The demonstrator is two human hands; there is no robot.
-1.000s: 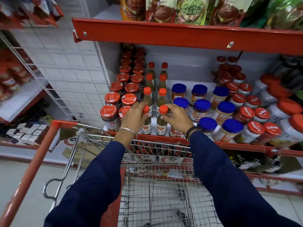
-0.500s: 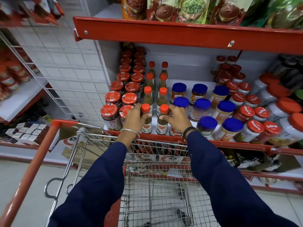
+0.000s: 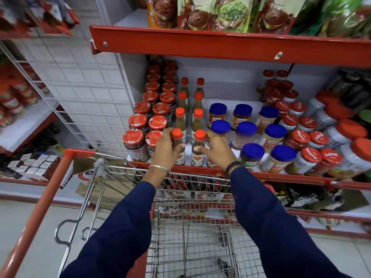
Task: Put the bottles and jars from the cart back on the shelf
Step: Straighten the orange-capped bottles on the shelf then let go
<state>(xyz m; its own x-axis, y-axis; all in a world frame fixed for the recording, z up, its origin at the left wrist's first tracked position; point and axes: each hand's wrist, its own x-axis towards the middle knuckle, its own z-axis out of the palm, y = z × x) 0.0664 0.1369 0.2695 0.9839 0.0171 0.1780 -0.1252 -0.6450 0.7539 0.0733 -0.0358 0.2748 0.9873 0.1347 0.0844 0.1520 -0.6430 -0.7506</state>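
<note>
Two green chilli sauce bottles with orange caps stand at the shelf's [image 3: 261, 175] front edge. My left hand [image 3: 164, 149] is wrapped round the left bottle [image 3: 177, 137]. My right hand [image 3: 217, 149] touches the right bottle [image 3: 197, 149] with its fingertips, fingers spread. More of these bottles [image 3: 197, 119] line up behind in two rows. The wire cart [image 3: 192, 233] below my arms shows no bottles in its basket.
Red-lidded jars [image 3: 138, 121] stand left of the bottles, blue-lidded jars [image 3: 246, 129] and red-lidded Mapro jars [image 3: 310, 155] to the right. A red shelf [image 3: 220, 47] with pouches hangs overhead. The cart's red handle [image 3: 40, 213] runs at the left. A white wire grid [image 3: 66, 81] stands left.
Both hands have slid a little lower on the two front bottles; the bottles stay at the shelf's front edge. The view has shifted slightly.
</note>
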